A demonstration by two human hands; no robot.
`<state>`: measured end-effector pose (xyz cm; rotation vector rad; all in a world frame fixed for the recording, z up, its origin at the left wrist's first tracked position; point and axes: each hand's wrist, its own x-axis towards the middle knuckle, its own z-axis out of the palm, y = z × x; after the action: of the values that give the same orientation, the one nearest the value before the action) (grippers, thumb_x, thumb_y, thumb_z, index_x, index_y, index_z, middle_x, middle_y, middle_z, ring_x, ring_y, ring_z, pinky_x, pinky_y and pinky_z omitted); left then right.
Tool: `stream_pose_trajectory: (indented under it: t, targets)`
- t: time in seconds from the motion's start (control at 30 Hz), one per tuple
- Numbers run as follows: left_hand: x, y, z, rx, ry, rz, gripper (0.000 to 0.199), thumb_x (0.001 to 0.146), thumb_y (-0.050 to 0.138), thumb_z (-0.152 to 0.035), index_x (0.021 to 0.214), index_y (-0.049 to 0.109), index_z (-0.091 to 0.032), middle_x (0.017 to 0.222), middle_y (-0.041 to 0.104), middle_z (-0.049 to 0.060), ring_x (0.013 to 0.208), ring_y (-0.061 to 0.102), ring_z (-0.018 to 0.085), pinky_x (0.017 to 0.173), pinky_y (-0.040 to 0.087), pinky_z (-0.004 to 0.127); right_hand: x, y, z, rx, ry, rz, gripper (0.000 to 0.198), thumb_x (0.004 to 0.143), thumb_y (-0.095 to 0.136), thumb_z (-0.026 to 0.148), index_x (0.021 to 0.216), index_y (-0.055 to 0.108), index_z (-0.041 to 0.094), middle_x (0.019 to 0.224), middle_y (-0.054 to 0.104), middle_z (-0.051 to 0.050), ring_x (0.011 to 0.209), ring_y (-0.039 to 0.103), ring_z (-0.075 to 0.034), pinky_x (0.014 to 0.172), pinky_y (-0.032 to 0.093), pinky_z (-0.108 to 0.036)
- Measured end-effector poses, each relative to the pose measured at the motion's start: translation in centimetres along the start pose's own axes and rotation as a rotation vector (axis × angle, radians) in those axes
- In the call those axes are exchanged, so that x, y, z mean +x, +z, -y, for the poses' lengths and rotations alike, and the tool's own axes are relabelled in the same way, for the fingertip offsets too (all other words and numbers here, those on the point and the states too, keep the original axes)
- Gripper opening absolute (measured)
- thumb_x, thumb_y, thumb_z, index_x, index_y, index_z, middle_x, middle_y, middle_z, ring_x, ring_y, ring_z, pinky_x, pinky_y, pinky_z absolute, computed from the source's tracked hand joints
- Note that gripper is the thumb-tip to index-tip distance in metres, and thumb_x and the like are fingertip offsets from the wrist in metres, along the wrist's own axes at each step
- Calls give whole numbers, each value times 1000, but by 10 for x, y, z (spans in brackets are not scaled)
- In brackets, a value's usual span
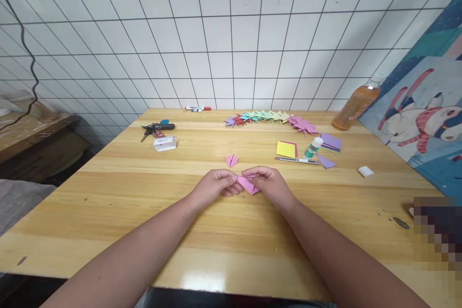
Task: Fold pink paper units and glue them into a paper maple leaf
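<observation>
A piece of pink origami paper (247,184), partly folded, is held just above the wooden table (162,231) between my two hands. My left hand (221,183) pinches its left corner between thumb and fingers. On the other side, my right hand (267,185) is closed on the right part, thumb in front and fingers curled behind. Some of the paper's edges are hidden by my fingers. Just beyond my hands lies a small folded pink paper piece (232,160), touched by neither hand.
Behind are a curved chain of colourful folded paper (267,116), yellow paper squares (287,149), purple paper squares (330,142), a glue stick (313,147) and a utility knife (298,160). Keys (155,129) and a small white box (165,143) lie left; a drink bottle (357,106) stands right.
</observation>
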<state>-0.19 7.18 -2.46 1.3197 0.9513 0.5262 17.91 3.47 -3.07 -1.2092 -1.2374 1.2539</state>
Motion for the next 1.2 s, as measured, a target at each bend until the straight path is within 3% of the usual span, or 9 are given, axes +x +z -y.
stream_pose_trajectory:
  t: [0.1,0.23,0.63,0.9,1.03,1.1,1.2]
  targets:
    - [-1,-3,-1,-23,-11,47,34,74,61,-46,83,67,-14,81,71,8,70,63,14,64,45,23,0,-1,0,-92,-117,-11,14,70,59,22,75,71,21,88,67,-4,75,60,-14,59,49,-25]
    - [-2,-4,-3,-64,-13,78,37,75,59,-48,86,67,-14,84,71,10,72,64,16,65,45,24,0,-1,0,-206,-257,-27,20,72,55,14,74,72,23,86,67,-3,82,62,-15,73,50,-29]
    - [-4,1,-11,-66,-72,27,38,73,60,-47,78,68,-11,75,71,11,66,63,15,63,43,24,-1,-1,-3,-342,-375,-31,31,71,50,4,74,72,26,86,67,-3,82,62,-13,71,49,-24]
    - [-2,3,-3,36,-2,-18,37,72,60,-49,76,66,-13,69,69,8,62,62,14,61,44,24,-4,-1,-2,-318,-396,3,33,72,45,6,75,72,25,88,67,-2,83,61,-14,74,48,-27]
    - [-1,6,3,153,113,-50,35,76,56,-48,75,66,-14,68,68,6,60,60,14,58,44,24,-6,-5,5,-104,-303,-31,36,78,38,13,97,67,24,103,64,-3,100,57,-17,86,45,-32]
    - [0,8,5,254,180,-45,34,79,53,-46,75,67,-15,70,69,6,63,60,14,60,45,24,-6,-7,6,-182,-259,-57,32,85,38,23,101,66,23,103,65,-4,100,57,-18,87,44,-34]
    - [0,7,7,381,252,-68,33,82,49,-42,74,68,-16,71,69,5,66,61,15,64,45,24,-3,-6,6,-487,-268,-17,29,86,44,31,80,71,22,90,67,-4,89,58,-18,81,43,-32]
